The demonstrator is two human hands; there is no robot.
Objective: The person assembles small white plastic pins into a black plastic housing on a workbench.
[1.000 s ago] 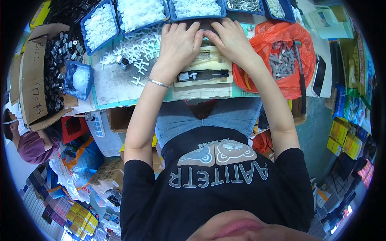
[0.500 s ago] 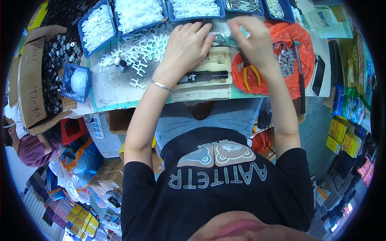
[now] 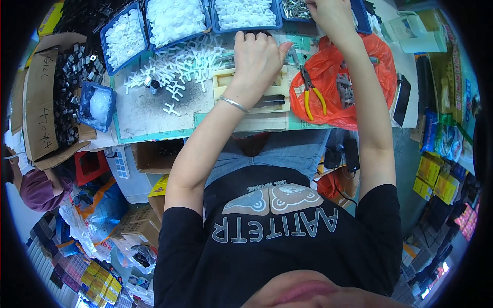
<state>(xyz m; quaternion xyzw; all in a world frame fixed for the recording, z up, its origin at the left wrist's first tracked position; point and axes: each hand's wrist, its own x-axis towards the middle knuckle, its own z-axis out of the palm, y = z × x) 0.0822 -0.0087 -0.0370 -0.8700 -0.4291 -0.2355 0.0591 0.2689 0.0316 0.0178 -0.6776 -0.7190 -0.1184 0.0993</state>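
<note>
On my feed, my right hand is at slim silver metal pins in a blue plastic tray, pinch unclear; likely light, stiff, slippery (I'd grip mid-shank). My left hand curls, any hold hidden.

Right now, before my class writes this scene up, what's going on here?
The person's left hand is over a cream block; what its fingers hold, if anything, is hidden. The right hand is at a blue tray of small metal pieces, partly cut off by the picture's top edge. Yellow-handled pliers lie on a red bag, and white branched pieces are scattered left of the block.
</note>
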